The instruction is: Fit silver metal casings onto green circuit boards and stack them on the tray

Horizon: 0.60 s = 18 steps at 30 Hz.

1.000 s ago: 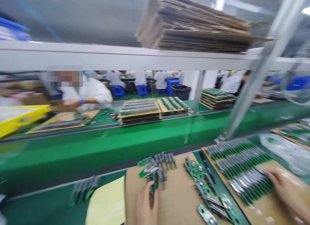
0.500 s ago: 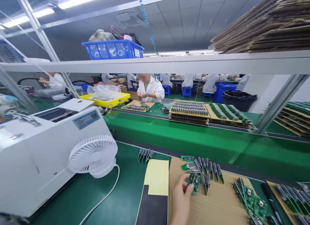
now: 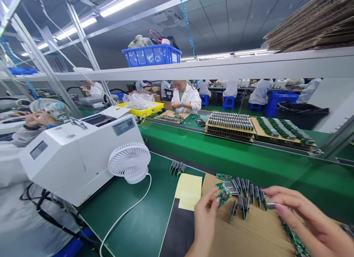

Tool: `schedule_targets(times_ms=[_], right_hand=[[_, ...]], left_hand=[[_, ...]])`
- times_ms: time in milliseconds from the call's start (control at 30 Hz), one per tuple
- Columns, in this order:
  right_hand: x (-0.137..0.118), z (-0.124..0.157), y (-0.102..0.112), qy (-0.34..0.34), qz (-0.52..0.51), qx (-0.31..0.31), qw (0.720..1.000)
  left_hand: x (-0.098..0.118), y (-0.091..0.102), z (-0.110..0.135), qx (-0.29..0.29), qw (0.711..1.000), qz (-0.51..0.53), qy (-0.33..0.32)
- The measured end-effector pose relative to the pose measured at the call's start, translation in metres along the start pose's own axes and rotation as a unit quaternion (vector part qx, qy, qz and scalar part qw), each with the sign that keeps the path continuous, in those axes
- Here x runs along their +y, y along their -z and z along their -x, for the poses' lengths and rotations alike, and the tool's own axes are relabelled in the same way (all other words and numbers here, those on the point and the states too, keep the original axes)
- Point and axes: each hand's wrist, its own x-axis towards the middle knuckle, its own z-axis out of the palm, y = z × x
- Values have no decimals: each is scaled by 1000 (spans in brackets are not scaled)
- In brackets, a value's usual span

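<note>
Left hand (image 3: 206, 218) at bottom centre of the frame, thumb and fingertips pinched shut on a small green circuit board (image 3: 223, 196), held just above the cardboard sheet (image 3: 249, 236). Right hand (image 3: 304, 220) at lower right, fingers stretched long and loosely spread, tips at a small silver part (image 3: 270, 205); whether gripped, impossible to tell. Between both hands, just right of the held board, a row of boards (image 3: 246, 188) standing on edge on the cardboard. Left of the cardboard, a yellow sheet (image 3: 190, 190) on the green surface (image 3: 138, 220); farther left, a white fan (image 3: 129, 162) against a white machine (image 3: 77, 153).
</note>
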Motion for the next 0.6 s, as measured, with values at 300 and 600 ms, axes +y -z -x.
schedule_targets(times_ms=[300, 600], right_hand=[[-24, -2, -41, -142, -124, -115, 975], [-33, -3, -39, -202, -221, -171, 939]], left_hand=[[46, -7, 29, -115, 916, 344, 172], [61, -18, 28, -140, 930, 298, 166]])
